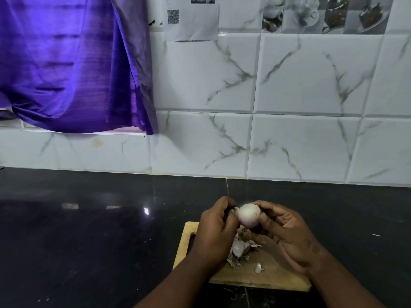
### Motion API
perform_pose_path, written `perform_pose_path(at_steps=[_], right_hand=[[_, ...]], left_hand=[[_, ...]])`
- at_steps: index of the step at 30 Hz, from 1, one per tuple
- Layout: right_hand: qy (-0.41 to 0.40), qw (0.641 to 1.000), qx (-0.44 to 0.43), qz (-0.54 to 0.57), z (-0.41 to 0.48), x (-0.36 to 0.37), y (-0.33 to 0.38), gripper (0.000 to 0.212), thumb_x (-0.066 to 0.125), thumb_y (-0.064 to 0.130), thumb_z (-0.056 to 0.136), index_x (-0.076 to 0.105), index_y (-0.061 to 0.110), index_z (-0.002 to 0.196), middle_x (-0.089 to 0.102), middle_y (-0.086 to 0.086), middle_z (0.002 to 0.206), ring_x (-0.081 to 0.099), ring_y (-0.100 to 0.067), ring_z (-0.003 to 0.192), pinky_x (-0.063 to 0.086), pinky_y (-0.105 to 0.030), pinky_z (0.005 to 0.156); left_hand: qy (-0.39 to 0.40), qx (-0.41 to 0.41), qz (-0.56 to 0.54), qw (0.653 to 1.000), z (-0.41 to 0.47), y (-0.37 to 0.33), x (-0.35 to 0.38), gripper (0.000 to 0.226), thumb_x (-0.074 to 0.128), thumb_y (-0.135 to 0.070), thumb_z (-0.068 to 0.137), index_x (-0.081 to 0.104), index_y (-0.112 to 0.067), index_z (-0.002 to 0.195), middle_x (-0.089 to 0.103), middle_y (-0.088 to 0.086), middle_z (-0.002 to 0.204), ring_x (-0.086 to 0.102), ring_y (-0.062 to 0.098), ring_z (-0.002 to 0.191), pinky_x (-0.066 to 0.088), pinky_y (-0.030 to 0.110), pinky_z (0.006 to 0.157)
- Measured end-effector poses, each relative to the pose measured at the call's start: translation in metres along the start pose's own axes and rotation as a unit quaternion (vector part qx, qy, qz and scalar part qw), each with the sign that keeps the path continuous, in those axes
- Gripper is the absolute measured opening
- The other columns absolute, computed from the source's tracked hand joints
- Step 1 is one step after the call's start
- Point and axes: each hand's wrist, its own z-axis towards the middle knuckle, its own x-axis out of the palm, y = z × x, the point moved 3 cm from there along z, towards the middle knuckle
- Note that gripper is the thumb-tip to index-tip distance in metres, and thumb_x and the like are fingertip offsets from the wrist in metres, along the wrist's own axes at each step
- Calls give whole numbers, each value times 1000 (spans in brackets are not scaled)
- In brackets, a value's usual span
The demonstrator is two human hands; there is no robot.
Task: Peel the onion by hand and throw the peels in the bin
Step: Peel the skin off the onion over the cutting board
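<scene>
A pale onion (pixel 249 215), mostly white with a pink underside, is held above a wooden cutting board (pixel 273 275). My right hand (pixel 287 234) grips it from the right with fingers and thumb curled round it. My left hand (pixel 216 230) pinches a bit of skin at the onion's left end. A heap of torn peels (pixel 241 250) lies on the board under my hands, and one small white piece (pixel 258 268) lies apart near the board's front. No bin is in view.
The board sits on a glossy black counter (pixel 100 230) that runs to a white marble-look tiled wall (pixel 289 130). A purple cloth (pixel 73 63) hangs at upper left. A small white scrap (pixel 375 235) lies on the counter at right.
</scene>
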Motion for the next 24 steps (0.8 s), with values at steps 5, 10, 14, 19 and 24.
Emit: perform_pose_path(at_steps=[5, 10, 14, 19, 24], right_hand=[[9, 998, 19, 51, 2, 2, -3, 63, 94, 38, 67, 73, 9, 118, 71, -26, 122, 73, -35, 104, 63, -42, 84], [-35, 994, 18, 103, 4, 0, 0, 34, 62, 7, 88, 67, 1, 121, 73, -27, 119, 76, -32, 97, 64, -35, 80], [-24, 999, 16, 40, 3, 4, -2, 29, 67, 8, 87, 70, 8, 116, 73, -20, 122, 72, -35, 110, 62, -42, 86], [-9, 1000, 11, 10, 1, 7, -2, 30, 73, 6, 82, 69, 13, 110, 75, -11, 118, 72, -32, 112, 59, -47, 92], [-1, 1000, -1, -21, 2, 10, -8, 44, 91, 19, 73, 66, 14, 109, 73, -15, 121, 69, -36, 116, 56, -53, 97]], left_hand=[[-23, -25, 61, 998, 1, 5, -4, 21, 57, -14, 99, 64, -27, 84, 63, -5, 68, 52, 4, 59, 39, 22, 53], [9, 27, 130, 991, 1, 2, -1, 37, 45, -46, 90, 73, -23, 87, 63, -9, 86, 60, 8, 84, 52, 36, 74], [-7, 36, 77, 996, 0, 1, 0, 41, 43, -56, 100, 66, -23, 91, 64, -5, 85, 62, 14, 84, 52, 45, 73], [-8, 18, 55, 998, 0, 1, 3, 32, 42, -45, 102, 63, -23, 93, 64, -4, 86, 62, 15, 83, 53, 47, 74], [-7, 12, 65, 998, -1, 2, 5, 26, 39, -32, 102, 58, -18, 93, 60, -1, 87, 57, 18, 81, 51, 47, 72]])
